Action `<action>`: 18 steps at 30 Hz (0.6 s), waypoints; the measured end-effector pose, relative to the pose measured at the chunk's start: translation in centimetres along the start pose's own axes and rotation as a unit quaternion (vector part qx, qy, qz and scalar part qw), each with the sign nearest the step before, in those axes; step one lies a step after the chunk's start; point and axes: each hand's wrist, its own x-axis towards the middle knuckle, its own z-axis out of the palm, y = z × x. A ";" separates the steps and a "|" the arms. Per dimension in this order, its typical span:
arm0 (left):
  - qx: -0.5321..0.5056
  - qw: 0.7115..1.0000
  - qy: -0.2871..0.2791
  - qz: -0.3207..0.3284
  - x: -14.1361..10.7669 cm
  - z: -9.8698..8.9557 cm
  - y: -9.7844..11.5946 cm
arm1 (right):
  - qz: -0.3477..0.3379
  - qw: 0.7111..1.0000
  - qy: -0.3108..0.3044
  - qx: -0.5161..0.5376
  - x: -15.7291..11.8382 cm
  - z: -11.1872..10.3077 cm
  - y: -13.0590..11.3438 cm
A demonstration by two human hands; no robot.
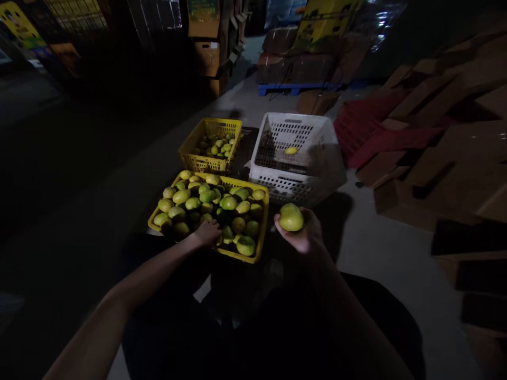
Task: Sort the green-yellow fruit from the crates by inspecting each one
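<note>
My right hand (303,235) holds a large yellow-green lemon (291,217), cupped from below with the thumb on its left side, in front of the white crate (297,184). My left hand (207,234) reaches into the near yellow crate (261,232), its fingers bent down among the lemons (207,196). What lies under those fingers is mostly hidden. The fruit in this crate ranges from green to yellow. Inside the white crate a single yellow lemon (291,150) shows. Behind, a second yellow crate (188,150) holds several smaller yellow-green fruits (219,148).
Cardboard boxes (455,163) are heaped at the right beside a red crate (368,132). At the back, wrapped goods stand on a blue pallet (295,88), and more boxes (208,55) are stacked to its left. Much of the room is dark.
</note>
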 end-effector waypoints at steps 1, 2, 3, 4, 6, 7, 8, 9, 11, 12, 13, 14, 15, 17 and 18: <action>0.004 1.000 -0.004 0.002 0.4 0.2 0.1 | 0.006 1.000 -0.002 -0.004 0.1 -0.1 0.0; 0.006 1.000 -0.008 0.002 0.7 0.4 0.1 | 0.012 1.000 -0.005 -0.008 0.1 -0.2 0.1; 0.005 1.000 -0.012 0.002 1.1 0.5 0.2 | 0.018 1.000 -0.011 -0.012 0.2 -0.3 0.1; 0.004 1.000 -0.013 0.003 1.3 0.5 0.1 | 0.023 0.999 -0.018 -0.019 0.1 -0.4 0.1; 0.000 1.000 -0.017 0.007 1.7 0.3 -0.1 | 0.027 0.998 -0.032 -0.039 0.0 -0.6 0.1; 0.001 1.000 -0.019 0.010 1.8 0.1 -0.2 | 0.028 0.997 -0.041 -0.052 -0.2 -0.7 0.1; -0.007 1.000 -0.020 0.010 1.8 -0.3 -0.4 | 0.029 0.996 -0.049 -0.067 -0.3 -0.7 0.1; -0.023 1.000 -0.020 0.007 1.7 -0.8 -0.7 | 0.030 0.994 -0.060 -0.082 -0.3 -0.8 0.1; -0.063 0.998 -0.014 -0.008 1.2 -2.0 -1.2 | 0.031 0.990 -0.088 -0.104 -0.4 -0.9 0.1; -0.099 0.995 -0.007 -0.015 0.8 -2.8 -1.5 | 0.033 0.988 -0.100 -0.112 -0.3 -1.0 0.1; -0.150 0.989 0.001 -0.016 0.4 -3.5 -1.7 | 0.037 0.986 -0.106 -0.119 -0.2 -1.0 0.2; -0.213 0.977 0.012 -0.008 -0.1 -4.3 -1.8 | 0.044 0.985 -0.108 -0.126 -0.1 -1.0 0.3; -0.284 0.958 0.027 0.008 -0.5 -5.0 -1.8 | 0.054 0.984 -0.109 -0.131 0.0 -1.0 0.4; -0.450 0.887 0.087 0.044 -1.3 -6.2 -1.6 | 0.069 0.980 -0.117 -0.142 0.1 -0.8 0.8; -0.526 0.839 0.131 0.056 -1.6 -6.6 -1.3 | 0.069 0.978 -0.125 -0.149 0.0 -0.7 1.1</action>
